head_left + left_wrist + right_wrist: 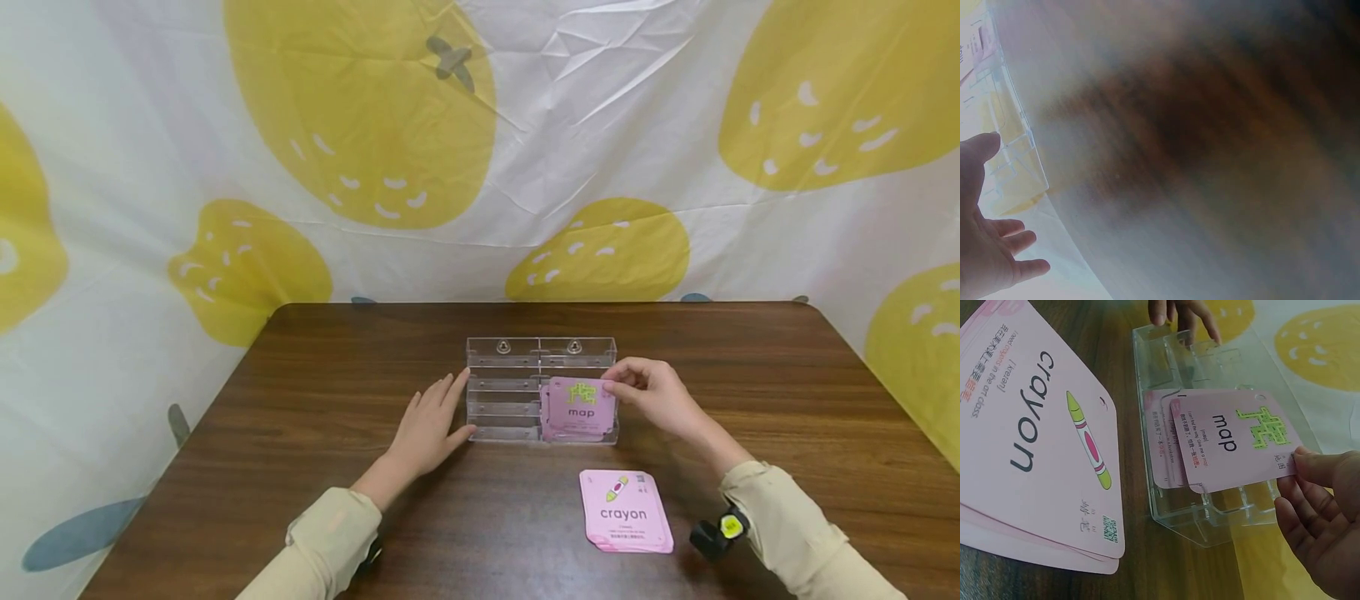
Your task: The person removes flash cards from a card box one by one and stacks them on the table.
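Observation:
A clear plastic card rack (503,409) with two columns of stepped pockets stands mid-table. My right hand (666,402) pinches the upper right corner of a pink "map" card (582,406) between thumb and fingers; this shows in the right wrist view, where the card (1225,440) leans in the rack's right column. Behind it, another pink card (1159,440) is partly hidden. At the rack's left side, my left hand (426,429) rests with its fingers extended, fingertips right at the edge. The left wrist view shows that hand (988,250) beside the clear rack.
A stack of pink cards (626,512), "crayon" on top, lies on the brown wooden table (322,375) in front of the rack, toward the right arm. Behind the table's far edge hangs a white cloth (555,150) printed with yellow fruit.

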Available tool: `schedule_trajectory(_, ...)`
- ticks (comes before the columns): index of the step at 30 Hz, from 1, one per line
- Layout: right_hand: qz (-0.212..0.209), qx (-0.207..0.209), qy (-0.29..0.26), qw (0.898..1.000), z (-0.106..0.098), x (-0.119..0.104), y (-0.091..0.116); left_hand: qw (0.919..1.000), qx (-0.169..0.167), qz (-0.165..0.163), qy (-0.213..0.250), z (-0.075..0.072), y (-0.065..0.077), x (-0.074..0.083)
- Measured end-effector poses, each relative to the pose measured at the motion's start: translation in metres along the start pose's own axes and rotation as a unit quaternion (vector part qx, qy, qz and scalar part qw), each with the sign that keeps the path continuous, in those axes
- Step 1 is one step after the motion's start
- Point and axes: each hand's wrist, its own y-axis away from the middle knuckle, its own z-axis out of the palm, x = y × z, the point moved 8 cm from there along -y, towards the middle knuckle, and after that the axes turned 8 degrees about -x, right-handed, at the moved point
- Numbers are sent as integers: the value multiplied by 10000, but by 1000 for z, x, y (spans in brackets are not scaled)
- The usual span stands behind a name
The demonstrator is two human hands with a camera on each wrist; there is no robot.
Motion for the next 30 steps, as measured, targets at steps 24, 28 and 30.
schedule_trajectory(24,72,-16,-331,9994,-9,-2,13,10000,-26,-17,-28,0,0,1)
schedule_trajectory(28,156,-51,-350,9993,-10,0,17,10000,-35,-12,-13,-1,0,1)
schedule_trajectory(30,240,-47,-363,9990,-10,1,19,10000,-35,-12,-6,-1,0,1)
